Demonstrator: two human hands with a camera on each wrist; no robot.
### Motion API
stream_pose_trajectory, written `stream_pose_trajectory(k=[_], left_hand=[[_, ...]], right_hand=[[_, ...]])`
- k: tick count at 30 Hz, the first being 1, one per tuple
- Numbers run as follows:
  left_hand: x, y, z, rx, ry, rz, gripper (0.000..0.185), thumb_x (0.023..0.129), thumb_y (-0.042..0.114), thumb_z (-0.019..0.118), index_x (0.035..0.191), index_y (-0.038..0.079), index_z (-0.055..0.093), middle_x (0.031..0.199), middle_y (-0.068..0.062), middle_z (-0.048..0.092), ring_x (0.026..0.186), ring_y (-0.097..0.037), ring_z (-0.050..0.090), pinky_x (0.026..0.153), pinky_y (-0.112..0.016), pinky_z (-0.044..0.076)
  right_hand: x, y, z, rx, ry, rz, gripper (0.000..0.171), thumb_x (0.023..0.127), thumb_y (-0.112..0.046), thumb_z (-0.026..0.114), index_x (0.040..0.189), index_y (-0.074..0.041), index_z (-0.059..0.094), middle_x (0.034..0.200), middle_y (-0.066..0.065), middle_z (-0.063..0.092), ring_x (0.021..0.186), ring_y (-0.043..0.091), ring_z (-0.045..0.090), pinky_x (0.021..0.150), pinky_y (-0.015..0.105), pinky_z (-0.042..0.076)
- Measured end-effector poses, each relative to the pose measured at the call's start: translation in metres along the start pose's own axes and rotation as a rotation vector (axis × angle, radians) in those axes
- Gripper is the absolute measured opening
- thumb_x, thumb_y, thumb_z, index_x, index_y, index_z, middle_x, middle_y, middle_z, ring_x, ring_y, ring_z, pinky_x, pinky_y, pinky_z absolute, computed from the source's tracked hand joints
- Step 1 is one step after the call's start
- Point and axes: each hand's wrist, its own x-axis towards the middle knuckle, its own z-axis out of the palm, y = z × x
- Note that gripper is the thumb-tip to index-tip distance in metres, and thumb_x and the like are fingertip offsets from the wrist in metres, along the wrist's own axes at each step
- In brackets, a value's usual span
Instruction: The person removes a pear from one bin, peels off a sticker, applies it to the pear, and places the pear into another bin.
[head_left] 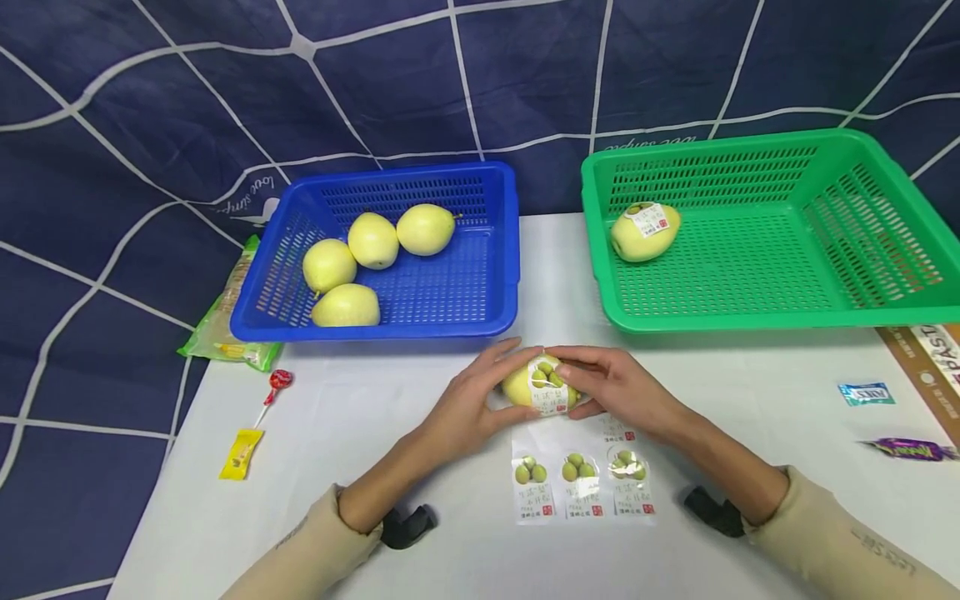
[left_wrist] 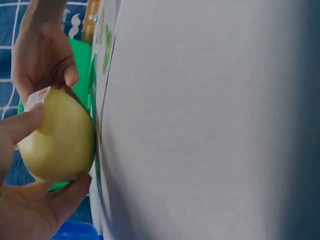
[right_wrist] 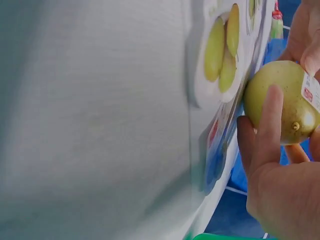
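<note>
Between my two hands is a yellow pear (head_left: 516, 387) with a white printed sticker (head_left: 548, 392) across its upper side. My left hand (head_left: 463, 407) grips its left end, thumb near the sticker's lower edge and fingers over the far side. From the right, my right hand (head_left: 633, 390) holds the other end, with a thumb on the sticker. The left wrist view shows bare skin on the pear (left_wrist: 62, 137); the right wrist view shows the pear's stem end (right_wrist: 296, 126). Just below the hands lies a sheet of pear stickers (head_left: 558, 492), its top partly hidden.
Several pears lie in a blue basket (head_left: 375, 332) at the back left. A green basket (head_left: 750, 321) at the back right holds one stickered pear (head_left: 647, 235). Sweets lie at both sides: a lollipop (head_left: 280, 380), yellow packet (head_left: 242, 454), blue packet (head_left: 866, 393) and purple wrapper (head_left: 911, 449).
</note>
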Motion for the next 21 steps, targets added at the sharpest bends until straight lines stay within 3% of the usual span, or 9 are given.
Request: stream_pose_trajectory(k=[4, 10, 16, 21], left_hand=[[-0.002, 0.0012, -0.004, 0.005, -0.049, 0.039, 0.06, 0.088, 0.02, 0.077, 0.143, 0.024, 0.054, 0.15, -0.012, 0.041, 0.133, -0.022, 0.045, 0.103, -0.043, 0.044], [-0.0001, 0.0001, -0.0076, -0.096, -0.101, -0.008, 0.06, 0.088, 0.015, 0.076, 0.143, 0.017, 0.053, 0.152, -0.013, 0.037, 0.116, -0.019, 0.057, 0.089, -0.026, 0.052], [0.0026, -0.0003, -0.0069, -0.174, -0.125, -0.028, 0.062, 0.088, 0.008, 0.075, 0.145, 0.013, 0.051, 0.152, -0.017, 0.035, 0.114, -0.02, 0.058, 0.086, -0.02, 0.052], [0.0065, 0.001, -0.0072, -0.237, -0.133, -0.061, 0.065, 0.086, 0.009, 0.078, 0.145, 0.012, 0.051, 0.153, -0.018, 0.033, 0.12, -0.023, 0.054, 0.087, -0.02, 0.052]], right_hand=[[0.0005, -0.0032, 0.0014, -0.044, -0.005, 0.033, 0.046, 0.103, -0.024, 0.054, 0.144, -0.003, 0.048, 0.137, 0.016, 0.055, 0.103, 0.026, 0.065, 0.076, 0.041, 0.059], [0.0011, -0.0048, 0.0031, -0.057, -0.058, 0.049, 0.061, 0.097, -0.026, 0.066, 0.149, -0.005, 0.041, 0.137, 0.015, 0.056, 0.1, 0.026, 0.067, 0.078, 0.041, 0.059], [0.0002, -0.0055, 0.0005, -0.111, -0.112, 0.0, 0.057, 0.103, -0.021, 0.055, 0.152, -0.001, 0.032, 0.154, 0.014, 0.036, 0.104, 0.026, 0.066, 0.082, 0.038, 0.058], [-0.0016, -0.004, 0.0016, -0.185, -0.116, -0.039, 0.068, 0.099, -0.025, 0.063, 0.153, -0.002, 0.031, 0.143, 0.016, 0.051, 0.105, 0.023, 0.065, 0.083, 0.035, 0.057]])
